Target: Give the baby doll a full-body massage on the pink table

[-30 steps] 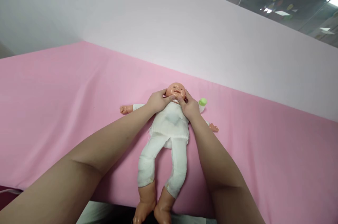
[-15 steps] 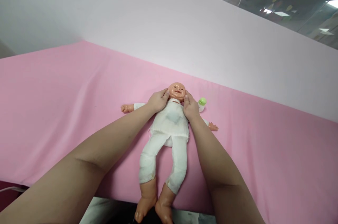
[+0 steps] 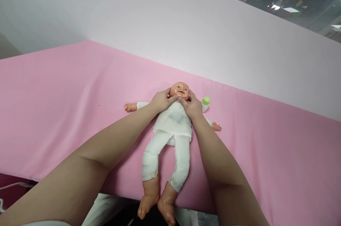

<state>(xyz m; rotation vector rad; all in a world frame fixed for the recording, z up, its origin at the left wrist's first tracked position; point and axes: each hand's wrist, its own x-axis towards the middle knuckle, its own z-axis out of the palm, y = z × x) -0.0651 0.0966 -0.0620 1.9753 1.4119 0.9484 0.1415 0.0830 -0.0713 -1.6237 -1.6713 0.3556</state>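
Note:
A baby doll (image 3: 174,121) with a hard plastic head and a white cloth body lies face up, its arms spread and its feet towards me. My left hand (image 3: 163,100) cups one side of its head, fingers beside the cheek. On the other side my right hand (image 3: 194,106) does the same, with fingertips near the ear. Both thumbs lie under the chin, their tips almost together. The doll's neck is hidden behind them. Just beyond my right hand stands a small bottle (image 3: 205,104) with a green cap, partly covered by the hand.
Pink cloth (image 3: 66,112) covers the table, with folds on both sides. A pale wall panel (image 3: 160,23) rises behind it, topped by glass with reflected lights. The doll's feet hang over the near edge. A white cable (image 3: 18,184) runs at the lower left.
Both thumbs have moved from the doll's cheeks inward to under its chin. The hands stay around the head. The view has shifted slightly.

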